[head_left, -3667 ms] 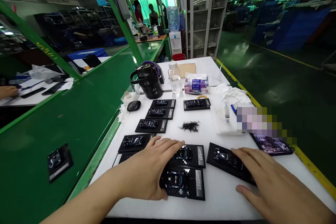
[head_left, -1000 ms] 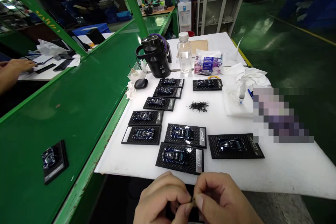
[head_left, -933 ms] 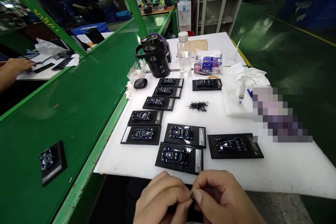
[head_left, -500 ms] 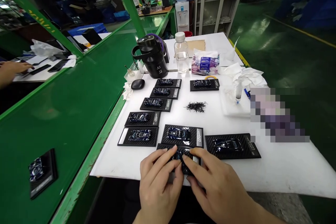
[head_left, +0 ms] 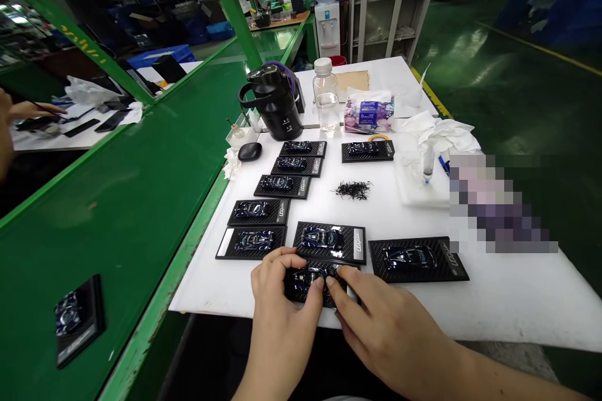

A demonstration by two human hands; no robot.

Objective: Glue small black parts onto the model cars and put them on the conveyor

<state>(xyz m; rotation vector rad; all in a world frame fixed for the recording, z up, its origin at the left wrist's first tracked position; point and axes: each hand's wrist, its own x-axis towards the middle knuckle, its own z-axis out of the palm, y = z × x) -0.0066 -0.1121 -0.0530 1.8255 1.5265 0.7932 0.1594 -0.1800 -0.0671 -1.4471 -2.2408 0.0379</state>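
Close to the table's near edge, a dark blue model car (head_left: 301,278) sits on a black carbon-patterned base. My left hand (head_left: 279,310) curls around the car's left part, thumb on its near side and fingers over the far side. My right hand (head_left: 388,319) has fingertips at the car's right end, its thumb low by the base. Parts of the car and base are hidden under both hands. Just beyond lies another model car on its base (head_left: 329,243), and to the right a further one (head_left: 409,259).
More mounted cars (head_left: 254,240) form a column on the left. A pile of thin black strips (head_left: 352,189) lies mid-table. Behind stand a black jug (head_left: 277,103), a bottle (head_left: 325,97) and tissues (head_left: 369,111). One mounted car (head_left: 78,319) rests on the green conveyor; a person's hand (head_left: 37,110) is far left.
My left fingers have spread apart and shifted left, uncovering more of the car. My right hand stays nearly in place. The conveyor's mounted car has moved slightly nearer.
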